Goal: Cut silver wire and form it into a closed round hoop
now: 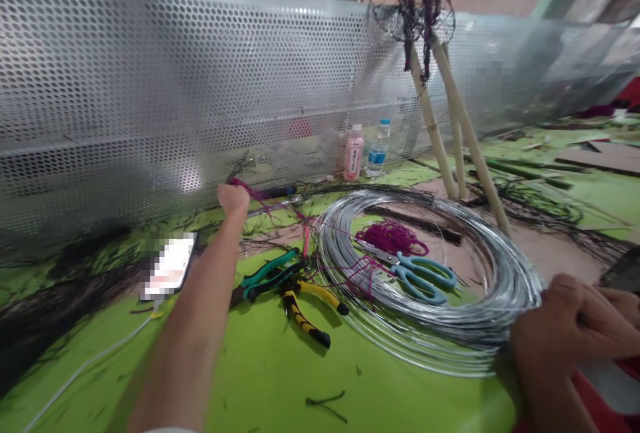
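My left hand [233, 198] reaches far forward on a bare forearm, its fingers closed at the purple string [260, 196] near the perforated metal sheet. Dark thin strands [243, 165] stick up just beyond the fingers, partly blurred. A dark-handled tool [278, 191] lies right of this hand. Nearer me are green-handled pliers [273, 276] and yellow-and-black pliers [310, 316]. Light-blue scissors [425, 278] rest on a large coil of silver wire [520, 286], with a bundle of purple string [393, 238] inside the ring. My right hand is out of view.
Another person's two hands [560, 333] are at the right edge, beside the coil. A perforated metal sheet [200, 73] stands behind. Wooden poles [465, 113] carry a wire-and-string form [413, 0]. Two bottles [353, 153], a phone [170, 265] and its cable are on the green surface [270, 380].
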The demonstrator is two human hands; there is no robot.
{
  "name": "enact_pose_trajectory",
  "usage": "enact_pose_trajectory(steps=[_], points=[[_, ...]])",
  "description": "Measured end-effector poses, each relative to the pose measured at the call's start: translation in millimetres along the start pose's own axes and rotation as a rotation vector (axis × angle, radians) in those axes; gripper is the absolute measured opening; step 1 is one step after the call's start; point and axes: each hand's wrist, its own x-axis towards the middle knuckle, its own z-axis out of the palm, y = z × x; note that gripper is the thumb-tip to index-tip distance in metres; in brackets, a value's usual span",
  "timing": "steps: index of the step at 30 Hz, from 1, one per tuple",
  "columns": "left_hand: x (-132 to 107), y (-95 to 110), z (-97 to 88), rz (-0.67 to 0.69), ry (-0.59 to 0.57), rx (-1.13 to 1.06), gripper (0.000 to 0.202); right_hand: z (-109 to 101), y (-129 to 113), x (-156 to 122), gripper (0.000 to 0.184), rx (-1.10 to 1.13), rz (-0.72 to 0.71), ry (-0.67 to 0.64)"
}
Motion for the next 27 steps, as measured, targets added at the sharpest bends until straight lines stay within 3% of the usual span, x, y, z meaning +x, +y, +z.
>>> enact_pose_trajectory(steps=[2, 4, 8, 12, 15, 18, 20, 23, 27], points=[[-2.3, 2.7, -2.8, 0.051, 0.020, 0.011, 0.037, 9.2, -9.5, 3.7, 0.046, -0.025, 0.101, 0.133], [-11.1, 7.1, -3.4, 0.124, 0.026, 0.028, 0.038, 20.4, -21.1, 9.3, 0.045, -0.015, 0.143, 0.156], [-44.4, 24.8, 6.6, 0.369, -0.069, 0.064, 0.039, 36.6, -35.5, 20.2, 0.054, 0.126, -0.016, -0.200], [-80.3, 54.5, 33.2, 0.685, -0.412, 0.110, 0.033, 42.7, -32.7, 26.6, 0.040, 0.197, -0.108, -0.528], [-96.3, 75.8, 56.6, 0.761, -0.547, 0.172, 0.032, 37.8, -25.5, 34.7, 0.030, 0.241, -0.112, -0.740], [-99.3, 89.4, 73.0, 0.769, -0.562, 0.223, 0.034, 29.9, -18.9, 56.1, 0.037, 0.278, -0.133, -0.957], [-96.9, 94.1, 78.7, 0.768, -0.559, 0.245, 0.034, 31.8, -16.0, 81.3, 0.043, 0.254, -0.193, -1.015], [-94.2, 97.3, 82.2, 0.762, -0.551, 0.271, 0.034, 57.4, -16.3, 129.0, 0.041, 0.225, -0.297, -1.047], [-98.8, 99.3, 83.2, 0.745, -0.523, 0.306, 0.035, 123.5, -30.7, 175.9, 0.031, 0.211, -0.472, -0.970]])
